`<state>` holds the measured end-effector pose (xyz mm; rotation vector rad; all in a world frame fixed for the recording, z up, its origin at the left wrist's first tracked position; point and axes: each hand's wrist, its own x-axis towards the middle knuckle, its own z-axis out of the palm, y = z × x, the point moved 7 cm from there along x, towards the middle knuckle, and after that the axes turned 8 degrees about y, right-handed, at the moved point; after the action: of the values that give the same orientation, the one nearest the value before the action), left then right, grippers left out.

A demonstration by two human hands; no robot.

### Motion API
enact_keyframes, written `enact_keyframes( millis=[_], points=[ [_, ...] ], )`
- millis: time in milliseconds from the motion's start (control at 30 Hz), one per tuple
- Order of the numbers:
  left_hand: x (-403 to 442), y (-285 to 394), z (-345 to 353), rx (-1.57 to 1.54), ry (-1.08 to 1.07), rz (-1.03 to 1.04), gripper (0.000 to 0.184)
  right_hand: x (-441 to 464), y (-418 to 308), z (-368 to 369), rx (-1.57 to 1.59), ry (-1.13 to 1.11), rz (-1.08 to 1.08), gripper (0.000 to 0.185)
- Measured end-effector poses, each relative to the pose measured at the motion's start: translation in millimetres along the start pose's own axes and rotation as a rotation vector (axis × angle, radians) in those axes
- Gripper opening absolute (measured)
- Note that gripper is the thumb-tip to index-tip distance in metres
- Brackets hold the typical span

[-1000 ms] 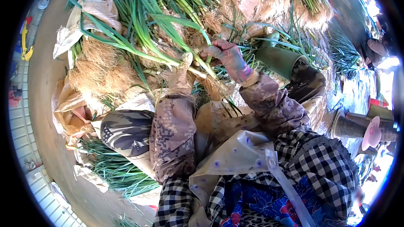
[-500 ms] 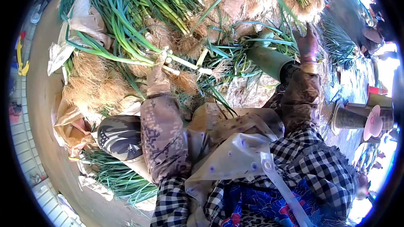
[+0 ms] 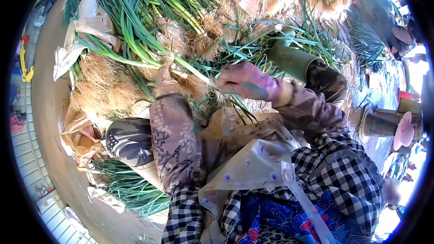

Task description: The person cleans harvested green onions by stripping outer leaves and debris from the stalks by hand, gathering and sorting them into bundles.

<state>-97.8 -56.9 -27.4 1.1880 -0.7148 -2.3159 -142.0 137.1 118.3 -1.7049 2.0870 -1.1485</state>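
Observation:
My left hand (image 3: 166,76) is closed round several green onions (image 3: 140,47), whose leaves reach up and left and whose pale stems and roots point right. My right hand (image 3: 246,81) is closed in a fist by the root end of one long white stem (image 3: 192,68), its fingertips at that end; the grip is partly hidden. Below and left of my left hand lies a mass of tan roots (image 3: 97,81). Loose cut leaves (image 3: 253,47) are strewn above my right hand.
More onion bundles (image 3: 325,0) lie along the top. A green boot (image 3: 289,63) stands right of centre. Another bunch of leaves (image 3: 131,185) is by my left knee (image 3: 129,140). Yellow-handled tools (image 3: 23,61) are at the far left. A pink round object (image 3: 402,131) is at the right.
Half a second ago my right hand was stretched out to the upper right with long leaves; it has come back beside the stems at my left hand. My left hand keeps its hold.

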Motion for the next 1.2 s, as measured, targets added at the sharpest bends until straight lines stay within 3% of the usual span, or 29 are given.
enact_keyframes(
  millis=[100,200,300,400,500,533,567,633,800,833,900,1000,1067,1133,1200],
  points=[
    [2.7,7.0,-2.9,-0.012,0.047,-0.004,0.02,-21.3,-13.2,-39.6,0.223,-0.099,0.076,0.01],
    [6.6,10.5,-4.8,-0.012,0.049,0.014,0.02,-57.6,23.7,-58.1,0.422,-0.202,0.691,0.017],
    [6.7,12.1,-5.0,0.004,0.042,0.028,0.02,-81.1,88.5,-44.6,-0.82,-0.427,0.406,0.04],
    [4.2,12.1,-5.8,0.014,0.04,0.033,0.021,-63.5,87.0,-29.6,-0.374,0.018,0.096,0.056],
    [0.7,12.1,-4.3,0.027,0.035,0.032,0.021,-25.3,49.4,10.8,-0.533,0.214,-0.03,0.051],
    [2.9,9.7,-5.9,0.028,0.027,0.033,0.021,-18.0,40.0,19.8,-0.448,0.245,0.01,0.044],
    [1.2,9.8,-6.3,0.026,0.021,0.033,0.021,-12.1,48.7,32.8,-0.283,0.133,0.216,0.034],
    [0.3,13.4,-5.9,0.025,0.025,0.044,0.022,-5.0,37.1,39.7,-0.27,0.129,0.305,0.015],
    [3.6,23.1,-11.9,0.009,0.071,0.068,0.022,-40.6,-5.8,44.5,0.274,-0.409,-0.009,0.016],
    [0.2,23.3,-11.5,0.008,0.076,0.069,0.022,-53.7,-4.0,40.5,0.312,-0.428,-0.034,0.015],
    [-0.7,23.9,-9.1,0.013,0.075,0.076,0.023,-88.8,32.2,28.9,0.808,-0.207,0.07,0.014],
    [2.0,22.7,-7.3,0.033,0.074,0.084,0.023,-97.4,89.9,10.5,0.739,0.111,0.05,0.024],
    [-0.7,23.9,-1.0,0.062,0.066,0.095,0.023,-49.2,59.4,-4.2,-0.355,-0.089,0.089,0.041],
    [-2.9,22.6,6.2,0.096,0.04,0.118,0.023,-32.5,72.6,21.2,0.163,0.334,-0.254,0.05],
    [23.1,12.4,-3.0,0.126,-0.075,0.12,0.032,-15.2,66.2,57.0,0.547,-0.08,0.422,0.037]
  ],
)
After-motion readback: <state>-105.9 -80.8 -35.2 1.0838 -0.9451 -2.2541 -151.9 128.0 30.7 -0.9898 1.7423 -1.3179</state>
